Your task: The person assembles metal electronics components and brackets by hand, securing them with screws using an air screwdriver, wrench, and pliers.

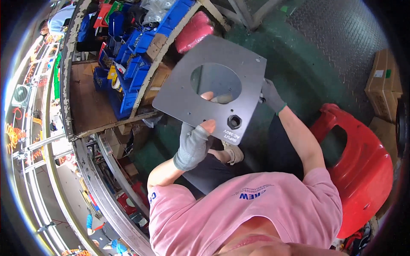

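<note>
A flat grey metal panel (183, 100) is held up tilted in front of me. It has a large round cut-out, several small holes and white printing near one corner. Beside that printing sits a black hexagonal fitting (234, 122). My left hand (192, 146), in a grey glove with bare fingertips, clamps the near edge. Its thumb lies on the face, and fingertips show through the cut-out from behind. My right hand (272, 97), also gloved, grips the right edge; its fingers are partly hidden behind the panel.
A worn-edged bench (96, 104) on the left carries blue parts bins (136, 68) with small hardware. A pink wrapped bundle (194, 32) lies beyond the panel. To my right stands a red plastic chair (363, 170), with a cardboard box (383, 85) behind it. Other people appear far left.
</note>
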Motion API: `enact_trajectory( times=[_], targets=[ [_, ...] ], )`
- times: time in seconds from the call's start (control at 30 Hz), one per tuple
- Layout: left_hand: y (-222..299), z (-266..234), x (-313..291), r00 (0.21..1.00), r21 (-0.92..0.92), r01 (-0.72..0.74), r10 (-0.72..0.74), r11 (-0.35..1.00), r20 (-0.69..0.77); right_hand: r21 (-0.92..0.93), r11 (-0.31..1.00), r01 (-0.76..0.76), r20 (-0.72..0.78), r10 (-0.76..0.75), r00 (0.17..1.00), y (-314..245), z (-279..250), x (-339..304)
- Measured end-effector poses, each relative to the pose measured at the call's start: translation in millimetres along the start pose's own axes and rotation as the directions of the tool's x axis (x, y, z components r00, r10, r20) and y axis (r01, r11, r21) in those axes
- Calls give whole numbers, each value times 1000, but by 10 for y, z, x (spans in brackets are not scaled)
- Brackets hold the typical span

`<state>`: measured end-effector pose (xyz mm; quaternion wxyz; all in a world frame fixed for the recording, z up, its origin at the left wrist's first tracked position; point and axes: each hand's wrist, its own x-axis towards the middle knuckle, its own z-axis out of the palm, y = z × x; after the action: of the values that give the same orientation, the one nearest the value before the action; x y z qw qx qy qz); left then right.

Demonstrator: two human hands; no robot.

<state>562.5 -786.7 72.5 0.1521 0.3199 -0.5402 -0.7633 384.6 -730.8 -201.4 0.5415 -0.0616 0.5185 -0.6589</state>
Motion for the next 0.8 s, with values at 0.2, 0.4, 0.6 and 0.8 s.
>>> enact_trajectory(
  times=[0.2, 0.4, 0.6, 0.8],
  targets=[
    [-57, -161, -17, 995, 248, -76, 89, 966, -39, -82, 994, -76, 97, 84, 992, 114, 28, 199],
    [-388, -323, 546, 983, 217, -106, 135, 970, -122, -52, 979, -197, -207, 182, 961, 36, -115, 218],
    [-886, -454, 1889, 991, 248, -27, 59, 968, -121, -41, 988, 146, -464, -148, 873, -289, -287, -196],
    [-1296, -173, 2931, 986, 698, 127, -165, 705, -13, -303, 887, 349, -325, -440, 837, -227, -215, -777]
  ],
)
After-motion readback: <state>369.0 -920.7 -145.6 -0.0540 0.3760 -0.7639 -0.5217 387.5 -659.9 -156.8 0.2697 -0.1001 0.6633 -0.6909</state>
